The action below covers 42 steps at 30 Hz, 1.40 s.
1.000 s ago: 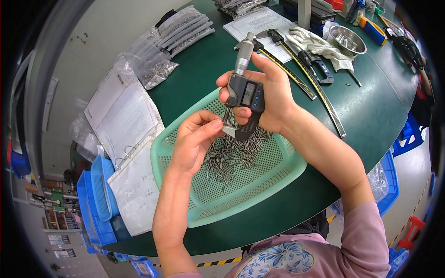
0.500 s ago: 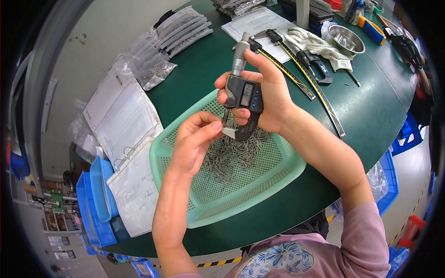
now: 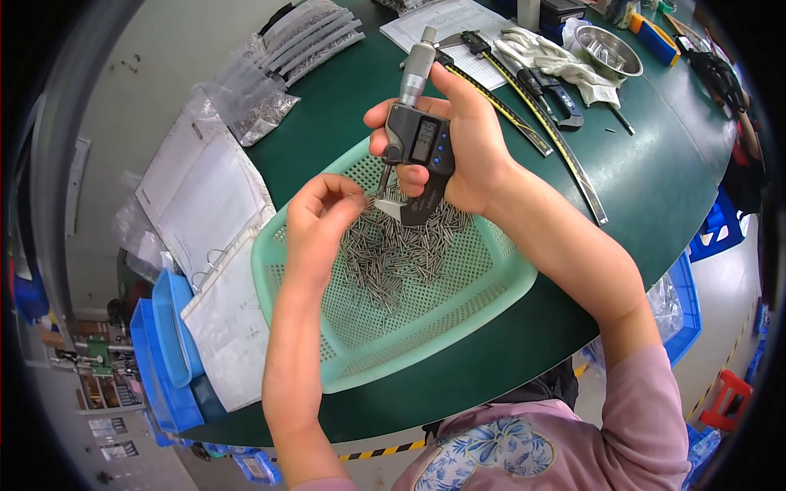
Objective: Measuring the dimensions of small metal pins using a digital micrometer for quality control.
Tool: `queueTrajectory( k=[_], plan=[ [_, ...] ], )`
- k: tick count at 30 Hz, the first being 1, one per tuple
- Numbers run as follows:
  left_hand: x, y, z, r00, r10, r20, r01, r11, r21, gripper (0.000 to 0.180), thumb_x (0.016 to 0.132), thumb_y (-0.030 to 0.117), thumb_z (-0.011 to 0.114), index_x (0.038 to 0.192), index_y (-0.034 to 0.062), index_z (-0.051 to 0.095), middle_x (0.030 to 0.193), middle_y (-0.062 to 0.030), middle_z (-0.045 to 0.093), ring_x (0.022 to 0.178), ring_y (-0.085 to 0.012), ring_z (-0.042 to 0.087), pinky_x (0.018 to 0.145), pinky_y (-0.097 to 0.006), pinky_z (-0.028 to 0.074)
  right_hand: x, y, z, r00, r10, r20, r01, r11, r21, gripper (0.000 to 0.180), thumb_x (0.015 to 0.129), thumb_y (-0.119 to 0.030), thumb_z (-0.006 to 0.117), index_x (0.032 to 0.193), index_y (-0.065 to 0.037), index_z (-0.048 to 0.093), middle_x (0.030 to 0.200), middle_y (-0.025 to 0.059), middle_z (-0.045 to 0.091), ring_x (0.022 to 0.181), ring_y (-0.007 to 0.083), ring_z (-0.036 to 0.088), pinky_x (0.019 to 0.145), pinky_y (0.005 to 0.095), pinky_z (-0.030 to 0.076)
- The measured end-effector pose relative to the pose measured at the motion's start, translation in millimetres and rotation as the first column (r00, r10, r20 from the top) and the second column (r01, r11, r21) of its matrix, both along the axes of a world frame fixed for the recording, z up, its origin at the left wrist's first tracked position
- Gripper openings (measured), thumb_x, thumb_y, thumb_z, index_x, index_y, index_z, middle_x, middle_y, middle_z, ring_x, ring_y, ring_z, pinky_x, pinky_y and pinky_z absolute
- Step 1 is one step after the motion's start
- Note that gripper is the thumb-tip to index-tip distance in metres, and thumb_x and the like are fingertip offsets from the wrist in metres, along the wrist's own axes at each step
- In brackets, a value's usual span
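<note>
My right hand [image 3: 471,135] is wrapped round a digital micrometer [image 3: 419,155] with a silver thimble, a small display and blue buttons. Its frame hangs over a pale green perforated plastic basket [image 3: 393,368]. In the basket lies a heap of small metal pins [image 3: 393,258]. My left hand [image 3: 323,217] is just left of the micrometer's jaw, thumb and fingertips pinched together. Whatever sits in that pinch is too small to make out. The fingertips are a little apart from the measuring faces.
An open ring binder [image 3: 209,196] with papers lies left of the basket, beside blue trays [image 3: 168,352]. Bags of metal parts [image 3: 307,41] are at the far left. Calipers [image 3: 540,123], white gloves [image 3: 548,61], another micrometer [image 3: 557,102] and a steel bowl [image 3: 608,51] lie at the far right.
My left hand has drawn away from the micrometer's jaw, to the left. The micrometer in my right hand has shifted slightly up and left in the view, along with the whole scene.
</note>
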State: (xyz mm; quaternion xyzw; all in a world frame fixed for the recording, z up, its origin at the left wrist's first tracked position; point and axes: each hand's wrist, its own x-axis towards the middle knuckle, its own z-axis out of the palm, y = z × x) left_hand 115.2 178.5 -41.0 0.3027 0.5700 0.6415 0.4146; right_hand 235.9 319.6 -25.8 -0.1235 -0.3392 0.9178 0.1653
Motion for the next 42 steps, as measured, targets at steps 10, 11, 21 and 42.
queueTrajectory(
  k=[10,11,21,42],
  plan=[
    [31,18,-26,0.117,-0.227,-0.967,0.097,0.972,-0.216,0.021,0.064,0.002,0.063,0.084,0.0033,0.056,0.085,-0.0117,0.054,0.078,-0.0327,0.053,0.066,-0.043,0.043,1,1,1,1.0,-0.018,0.002,0.018,0.994,-0.105,0.059,0.081,-0.054,0.034,0.089,0.001,0.055,0.072,0.0094,0.056,0.04,0.0134,0.04,0.044,0.026,0.034],
    [32,22,-28,0.031,-0.167,-0.986,0.139,0.977,-0.161,0.023,0.064,0.003,0.064,0.085,0.0047,0.055,0.084,-0.0116,0.055,0.075,-0.0332,0.053,0.063,-0.044,0.044,0,1,1,1.0,-0.019,0.002,0.019,0.994,-0.105,0.059,0.081,-0.054,0.034,0.089,0.001,0.055,0.072,0.0094,0.056,0.04,0.0134,0.04,0.044,0.026,0.034],
    [30,22,-33,0.157,-0.263,-0.952,0.035,0.965,-0.261,0.015,0.068,0.003,0.061,0.082,0.0028,0.055,0.082,-0.013,0.055,0.075,-0.0324,0.054,0.061,-0.042,0.041,-2,1,-2,1.0,-0.017,0.006,0.018,0.995,-0.103,0.059,0.08,-0.054,0.036,0.088,0.002,0.055,0.071,0.0108,0.057,0.04,0.0139,0.04,0.043,0.0283,0.034],
    [21,19,-40,0.568,-0.164,-0.807,-0.031,0.975,-0.22,0.013,0.07,0.004,0.059,0.081,0.0023,0.052,0.078,-0.0111,0.058,0.071,-0.0248,0.058,0.063,-0.034,0.046,-2,1,-1,0.999,-0.025,0.026,0.028,0.993,-0.111,0.058,0.082,-0.052,0.033,0.088,0.002,0.054,0.071,0.0108,0.056,0.041,0.0143,0.04,0.044,0.0291,0.033]
  ],
)
